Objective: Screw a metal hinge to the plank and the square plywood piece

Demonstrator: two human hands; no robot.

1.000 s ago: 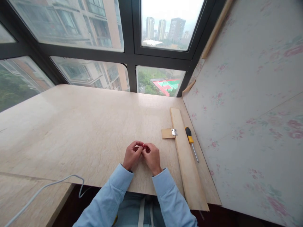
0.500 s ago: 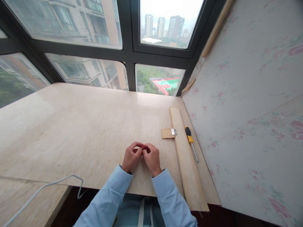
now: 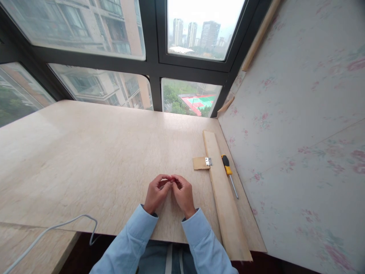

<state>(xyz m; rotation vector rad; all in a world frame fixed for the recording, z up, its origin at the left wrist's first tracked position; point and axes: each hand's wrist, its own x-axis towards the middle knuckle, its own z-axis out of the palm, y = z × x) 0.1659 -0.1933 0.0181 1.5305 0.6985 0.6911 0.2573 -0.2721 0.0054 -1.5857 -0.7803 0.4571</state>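
My left hand [image 3: 156, 192] and my right hand [image 3: 182, 193] meet fingertip to fingertip above the stone sill [image 3: 108, 163]. Both are closed in a pinch, and whatever sits between the tips is too small or too hidden to make out. To their right lies a long wooden board [image 3: 225, 205]. A metal hinge [image 3: 208, 161] joins the board's left edge to a small brown piece [image 3: 200, 163]. On the board's far side rests a screwdriver [image 3: 228, 167] with a black and yellow handle, its shaft pointing toward me.
Flowered wallpaper covers the wall [image 3: 299, 133] on the right. Dark window frames [image 3: 155, 68] stand behind the sill. A white cable [image 3: 65, 221] runs over the sill's front edge at lower left. The board's near end overhangs the front edge.
The view has shifted slightly. My hands stay together at the fingertips, with only a small change in finger position. The board, hinge and screwdriver have not moved on the sill.
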